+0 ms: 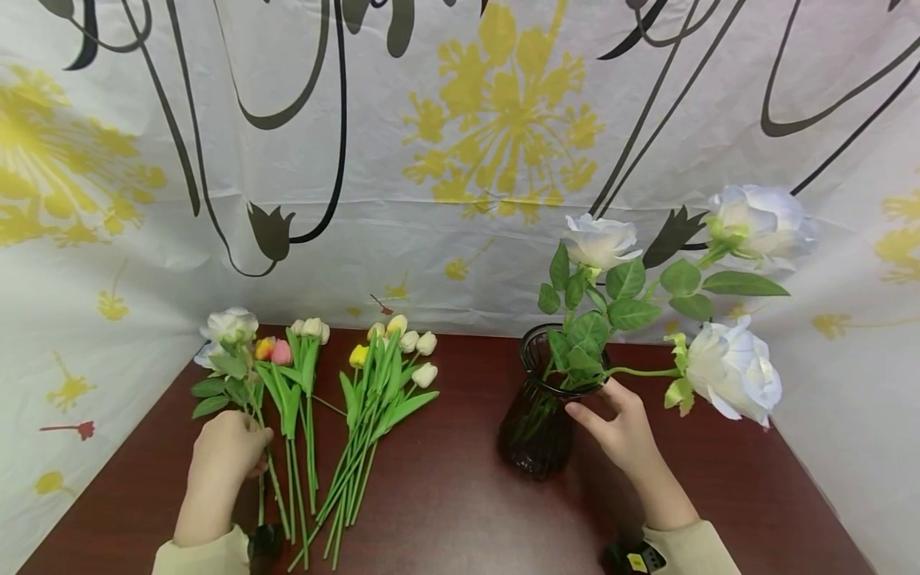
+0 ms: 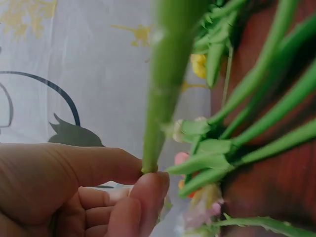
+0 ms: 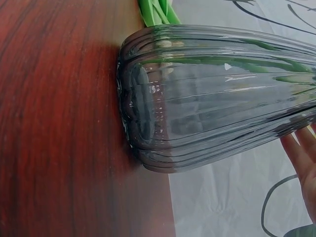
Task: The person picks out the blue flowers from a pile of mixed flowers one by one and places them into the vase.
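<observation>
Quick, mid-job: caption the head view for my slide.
Left hand pinches a green stem beside tulips on the table; right hand holds a dark glass vase of white roses.

Your head camera looked forward and down at the table, your left hand, your right hand and the cloth. Your left wrist camera sat close to the left hand, facing past a stem to the cloth, turned sideways. Your right wrist camera faced the vase up close, also sideways. Head and right wrist shared the vase; head and left wrist, the tulips.
</observation>
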A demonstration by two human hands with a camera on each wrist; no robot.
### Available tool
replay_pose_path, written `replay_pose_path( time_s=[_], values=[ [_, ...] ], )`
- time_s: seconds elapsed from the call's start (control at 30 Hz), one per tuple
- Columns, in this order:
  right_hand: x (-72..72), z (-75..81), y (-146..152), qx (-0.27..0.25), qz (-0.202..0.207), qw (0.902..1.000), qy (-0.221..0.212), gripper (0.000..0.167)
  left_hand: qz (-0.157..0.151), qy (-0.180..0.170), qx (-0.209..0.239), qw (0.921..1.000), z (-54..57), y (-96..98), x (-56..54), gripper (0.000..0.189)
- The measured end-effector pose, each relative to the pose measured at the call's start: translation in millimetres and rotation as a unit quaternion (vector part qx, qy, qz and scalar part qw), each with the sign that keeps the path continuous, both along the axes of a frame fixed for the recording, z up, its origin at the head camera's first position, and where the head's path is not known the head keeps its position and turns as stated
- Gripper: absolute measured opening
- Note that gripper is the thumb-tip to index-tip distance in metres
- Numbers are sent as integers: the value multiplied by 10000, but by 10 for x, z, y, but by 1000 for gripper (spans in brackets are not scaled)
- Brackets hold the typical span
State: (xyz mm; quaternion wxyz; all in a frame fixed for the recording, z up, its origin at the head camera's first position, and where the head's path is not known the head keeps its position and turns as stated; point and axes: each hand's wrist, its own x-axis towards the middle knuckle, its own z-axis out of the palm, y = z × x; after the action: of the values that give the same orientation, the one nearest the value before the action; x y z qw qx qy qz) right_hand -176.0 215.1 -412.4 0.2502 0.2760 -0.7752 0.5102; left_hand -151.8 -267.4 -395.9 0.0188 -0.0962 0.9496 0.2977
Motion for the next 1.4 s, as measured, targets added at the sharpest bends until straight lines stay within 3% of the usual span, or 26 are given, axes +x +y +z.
replay_pose_path(
  time_s=[0.2, 0.37, 0.63, 0.77, 0.9, 1.13, 1.23, 1.4],
  values=[
    [102, 167, -77, 39, 33, 10000, 73, 47, -124, 449, -142, 9988, 81, 109, 10, 37],
    [112, 197, -83, 47, 37, 10000, 43, 45, -205, 929, -194, 9953, 125, 213, 19, 25],
    [104, 197, -77, 77, 23, 9999, 64, 45, -367, 1511, 19, 9878, 183, 387, 43, 18],
    [41, 87, -23, 72, 1, 10000, 64, 47, -450, 1769, 75, 9832, 186, 466, 38, 16],
    [-20, -14, 31, 70, -18, 10000, 14, 50, -504, 2083, 202, 9766, 177, 542, 46, 14],
    [-13, -13, 43, 144, -1, 9999, 62, 54, -751, 2793, 132, 9572, 157, 671, 43, 12],
    [-10, -3, 44, 186, -48, 9998, 89, 55, -861, 2857, 163, 9543, 158, 720, 47, 12],
    [-13, -8, 48, 237, -191, 9994, 191, 56, -1018, 2611, 468, 9588, 159, 791, 57, 10]
  ],
)
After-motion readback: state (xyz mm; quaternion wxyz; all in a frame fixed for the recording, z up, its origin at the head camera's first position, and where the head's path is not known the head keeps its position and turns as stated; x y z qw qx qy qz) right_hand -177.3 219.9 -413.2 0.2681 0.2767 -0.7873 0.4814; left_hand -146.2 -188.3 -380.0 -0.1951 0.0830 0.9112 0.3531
